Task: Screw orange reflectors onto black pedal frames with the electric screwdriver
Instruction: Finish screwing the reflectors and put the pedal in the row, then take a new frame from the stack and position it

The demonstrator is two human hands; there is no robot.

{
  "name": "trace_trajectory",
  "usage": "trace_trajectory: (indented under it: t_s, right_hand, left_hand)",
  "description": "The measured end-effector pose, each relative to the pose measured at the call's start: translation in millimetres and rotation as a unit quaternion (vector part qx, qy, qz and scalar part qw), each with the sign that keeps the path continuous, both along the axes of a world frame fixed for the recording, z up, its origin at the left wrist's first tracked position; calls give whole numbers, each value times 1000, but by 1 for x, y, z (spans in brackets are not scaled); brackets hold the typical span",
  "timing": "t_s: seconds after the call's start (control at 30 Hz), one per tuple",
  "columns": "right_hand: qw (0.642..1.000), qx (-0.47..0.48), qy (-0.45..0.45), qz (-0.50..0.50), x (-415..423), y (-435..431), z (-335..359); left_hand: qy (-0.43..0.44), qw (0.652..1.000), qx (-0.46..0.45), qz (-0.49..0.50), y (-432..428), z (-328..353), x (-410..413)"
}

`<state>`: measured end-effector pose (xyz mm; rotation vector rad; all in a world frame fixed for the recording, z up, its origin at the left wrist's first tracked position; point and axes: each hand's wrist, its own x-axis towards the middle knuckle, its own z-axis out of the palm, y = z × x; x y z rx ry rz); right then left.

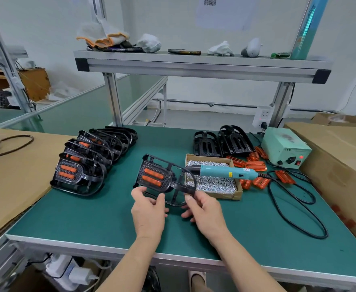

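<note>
Pinches pedal frame (166, 180) with left grip (148, 208) at seven o'clock, right grip (203, 209) at five, tilting reflectors (153, 174) up, likely for checking.

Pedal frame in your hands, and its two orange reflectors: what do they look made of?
The pedal frame: probably moulded black plastic, semi-gloss; thin ribs, soft glints. The reflectors: probably translucent orange plastic, glossy; light shows through, bright highlights.
</note>
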<state>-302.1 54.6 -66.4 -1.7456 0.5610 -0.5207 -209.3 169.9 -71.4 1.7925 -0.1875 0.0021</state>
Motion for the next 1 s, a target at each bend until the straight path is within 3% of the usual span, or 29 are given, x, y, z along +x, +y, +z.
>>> trace_trajectory:
  t_s: [0.27,0.6,1.0]
  right_hand:
    - [993,-106,56,23,-2,0,1]
    - [993,-108,41,3,-2,-3,-5]
    - [993,-109,38,2,0,-4,-8]
  left_hand:
    - [67,993,-57,84,6,5,15]
    - [13,977,-95,193,72,22,62]
    - [76,947,44,308,140,14,116]
